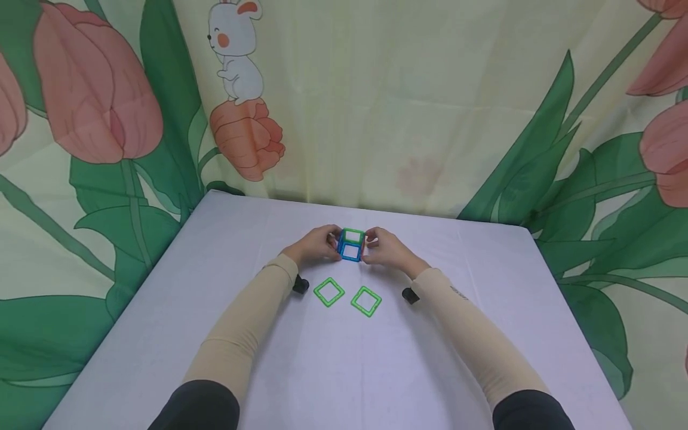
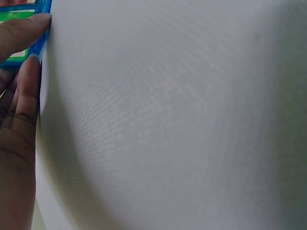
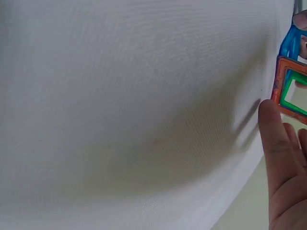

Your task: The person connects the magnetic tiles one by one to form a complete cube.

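A small box of magnetic tiles [image 1: 352, 251] stands toward the back of the table between the two hands. Its top frame is green, the frame facing me is blue, and an orange tile [image 3: 282, 72] forms its right side. My left hand [image 1: 317, 243] pinches the left side, with its thumb lying over a blue frame [image 2: 47, 36] in the left wrist view. From the right, my right hand [image 1: 388, 248] holds the box with bent fingers. One right fingertip [image 3: 266, 106] rests at the orange tile's lower corner. The box hides some fingertips.
Two loose green square tiles, a left one [image 1: 329, 292] and a right one [image 1: 366, 301], lie flat on the white table [image 1: 344, 370] in front of the box. Dark wrist cameras [image 1: 301, 285] hang by both wrists. A printed curtain [image 1: 376, 107] stands behind the table's back edge.
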`<state>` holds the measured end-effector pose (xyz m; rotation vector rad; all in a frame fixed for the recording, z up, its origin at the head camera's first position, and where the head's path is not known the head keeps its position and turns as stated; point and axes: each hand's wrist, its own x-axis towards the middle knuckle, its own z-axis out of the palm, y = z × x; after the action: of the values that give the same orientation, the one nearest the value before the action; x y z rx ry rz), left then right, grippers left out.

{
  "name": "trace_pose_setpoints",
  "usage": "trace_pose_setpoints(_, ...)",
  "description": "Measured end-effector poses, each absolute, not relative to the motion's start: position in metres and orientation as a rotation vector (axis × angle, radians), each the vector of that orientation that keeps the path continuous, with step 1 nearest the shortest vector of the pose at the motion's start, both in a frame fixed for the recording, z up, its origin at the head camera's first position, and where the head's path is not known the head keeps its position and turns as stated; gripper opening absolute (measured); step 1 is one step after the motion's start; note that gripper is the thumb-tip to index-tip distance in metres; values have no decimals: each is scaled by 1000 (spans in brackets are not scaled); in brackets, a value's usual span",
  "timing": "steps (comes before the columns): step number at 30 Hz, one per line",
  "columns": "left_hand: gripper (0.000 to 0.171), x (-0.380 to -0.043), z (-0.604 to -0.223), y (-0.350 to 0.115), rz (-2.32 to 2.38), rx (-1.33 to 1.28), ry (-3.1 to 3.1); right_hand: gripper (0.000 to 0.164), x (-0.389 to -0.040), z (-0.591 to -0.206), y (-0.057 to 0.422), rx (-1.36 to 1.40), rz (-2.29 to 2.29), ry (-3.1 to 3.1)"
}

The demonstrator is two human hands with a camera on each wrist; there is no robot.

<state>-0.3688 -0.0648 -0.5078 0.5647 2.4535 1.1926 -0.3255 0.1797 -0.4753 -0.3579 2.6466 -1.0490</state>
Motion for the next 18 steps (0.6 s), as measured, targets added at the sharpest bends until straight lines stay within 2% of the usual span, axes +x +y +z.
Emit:
trace_pose_setpoints(4,73,-372,-510,-65,1190,571,2449,73,-319,-472,186,-360,-931,2683)
trace_pose_setpoints(8,73,-370,-509,-65,1194,573,2440,68,-312,-477,196,-356,-812,2692)
trace_pose_setpoints(18,73,-368,-505,-65,1197,567,2447,19,-270,-474,198,-437,-643,2625)
